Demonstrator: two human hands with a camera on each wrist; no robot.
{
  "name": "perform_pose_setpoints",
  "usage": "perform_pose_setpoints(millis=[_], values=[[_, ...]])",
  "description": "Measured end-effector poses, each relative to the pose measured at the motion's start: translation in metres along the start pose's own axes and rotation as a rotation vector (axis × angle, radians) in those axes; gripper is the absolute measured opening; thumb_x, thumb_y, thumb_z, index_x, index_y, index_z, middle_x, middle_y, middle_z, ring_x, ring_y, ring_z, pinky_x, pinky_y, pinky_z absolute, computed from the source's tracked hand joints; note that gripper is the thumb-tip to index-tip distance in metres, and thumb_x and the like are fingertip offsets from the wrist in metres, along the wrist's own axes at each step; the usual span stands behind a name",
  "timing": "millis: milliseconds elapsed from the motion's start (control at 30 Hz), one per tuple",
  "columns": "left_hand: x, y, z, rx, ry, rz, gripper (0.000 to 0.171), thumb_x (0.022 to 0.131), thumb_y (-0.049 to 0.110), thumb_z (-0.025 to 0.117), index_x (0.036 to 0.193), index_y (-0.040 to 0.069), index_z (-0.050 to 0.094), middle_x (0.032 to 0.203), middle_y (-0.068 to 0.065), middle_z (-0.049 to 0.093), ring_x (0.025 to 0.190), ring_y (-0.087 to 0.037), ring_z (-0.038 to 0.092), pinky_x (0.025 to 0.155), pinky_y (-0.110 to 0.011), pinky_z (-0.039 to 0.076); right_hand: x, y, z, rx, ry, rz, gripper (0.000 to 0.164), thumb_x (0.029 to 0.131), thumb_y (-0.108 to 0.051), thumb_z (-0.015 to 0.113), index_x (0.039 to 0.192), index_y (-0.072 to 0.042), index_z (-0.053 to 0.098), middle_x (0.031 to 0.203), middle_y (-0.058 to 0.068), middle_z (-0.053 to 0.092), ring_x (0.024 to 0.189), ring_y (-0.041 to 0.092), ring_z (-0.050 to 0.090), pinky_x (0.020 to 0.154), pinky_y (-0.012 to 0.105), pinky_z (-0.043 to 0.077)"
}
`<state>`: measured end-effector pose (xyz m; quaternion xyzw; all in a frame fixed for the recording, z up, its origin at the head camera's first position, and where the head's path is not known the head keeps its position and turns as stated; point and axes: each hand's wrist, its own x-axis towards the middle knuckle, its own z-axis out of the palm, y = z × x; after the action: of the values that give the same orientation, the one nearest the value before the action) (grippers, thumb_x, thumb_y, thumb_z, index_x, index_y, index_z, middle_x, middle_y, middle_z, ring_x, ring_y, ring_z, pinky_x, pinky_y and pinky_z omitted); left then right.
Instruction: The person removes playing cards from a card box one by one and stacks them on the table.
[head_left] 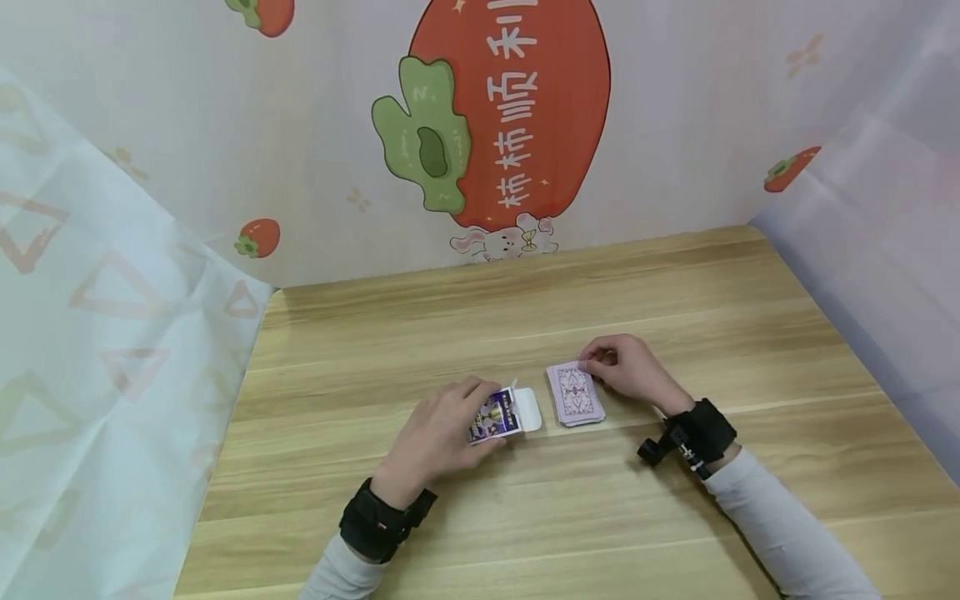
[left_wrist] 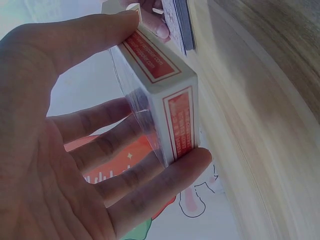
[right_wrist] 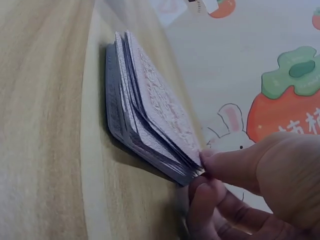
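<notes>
My left hand (head_left: 438, 429) grips a small playing-card box (head_left: 495, 417), thumb on one narrow side and fingers on the other. Its purple picture face is up, and the white end flap (head_left: 529, 408) stands open toward the right. In the left wrist view the box (left_wrist: 181, 117) shows white edges with red printed panels. Just right of the flap, a deck of playing cards (head_left: 576, 396) lies on the table, patterned backs up. My right hand (head_left: 630, 367) pinches the deck's far right corner between thumb and finger. The deck's edges (right_wrist: 127, 100) look uneven, with gaps between some cards.
Both hands work over a wood-grain table (head_left: 360, 350). A cloth backdrop (head_left: 322, 133) with a large printed red fruit rises behind its far edge, and pale cloths hang along the left and right sides. Each wrist wears a black strap (head_left: 378, 521) with a camera.
</notes>
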<state>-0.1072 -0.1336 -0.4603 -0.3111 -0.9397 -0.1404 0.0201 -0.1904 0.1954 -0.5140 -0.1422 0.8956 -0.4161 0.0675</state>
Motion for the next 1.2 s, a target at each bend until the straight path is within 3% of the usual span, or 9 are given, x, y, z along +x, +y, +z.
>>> perform_pose_setpoints(millis=[133,367,833,1033,1200], values=[[0.000,0.000,0.001,-0.010,-0.003,-0.004,0.071,0.084,0.045,0.090,0.142,0.015,0.062,0.130,-0.003,0.071,0.104,-0.018,0.071,0.080,-0.031,0.060,0.001,0.000,0.002,-0.018,0.033,-0.031,0.005,0.098,-0.013,0.077,0.100,-0.012,0.082,0.093,0.003,0.077,0.081,0.017,0.066,0.074,0.029,0.053],[-0.001,0.000,0.002,-0.011,-0.007,-0.011,0.072,0.084,0.046,0.090,0.143,0.015,0.062,0.130,-0.003,0.071,0.106,-0.019,0.071,0.080,-0.032,0.060,0.002,0.002,0.008,-0.025,0.052,-0.079,0.007,0.098,-0.011,0.078,0.102,-0.009,0.082,0.093,0.004,0.078,0.078,0.015,0.065,0.070,0.025,0.052],[-0.003,0.001,0.002,-0.017,-0.005,-0.011,0.073,0.084,0.046,0.090,0.143,0.015,0.062,0.127,-0.003,0.071,0.101,-0.019,0.070,0.078,-0.032,0.059,0.000,0.001,0.006,-0.045,0.029,-0.060,0.007,0.099,-0.008,0.076,0.102,-0.007,0.082,0.092,0.006,0.077,0.076,0.015,0.060,0.068,0.025,0.047],[-0.002,0.001,0.002,-0.009,-0.006,-0.018,0.073,0.084,0.046,0.090,0.144,0.016,0.061,0.129,-0.003,0.070,0.104,-0.019,0.071,0.080,-0.032,0.059,-0.003,-0.010,0.004,-0.012,0.043,-0.082,0.011,0.099,-0.007,0.075,0.108,-0.006,0.081,0.100,0.008,0.078,0.082,0.016,0.065,0.071,0.025,0.053],[-0.001,0.001,0.001,-0.013,0.001,-0.001,0.072,0.084,0.045,0.090,0.143,0.016,0.062,0.129,-0.002,0.070,0.104,-0.019,0.071,0.079,-0.032,0.060,-0.011,-0.031,0.004,0.079,0.026,-0.138,0.012,0.097,-0.006,0.076,0.109,-0.006,0.081,0.101,0.008,0.079,0.086,0.017,0.070,0.075,0.026,0.059]])
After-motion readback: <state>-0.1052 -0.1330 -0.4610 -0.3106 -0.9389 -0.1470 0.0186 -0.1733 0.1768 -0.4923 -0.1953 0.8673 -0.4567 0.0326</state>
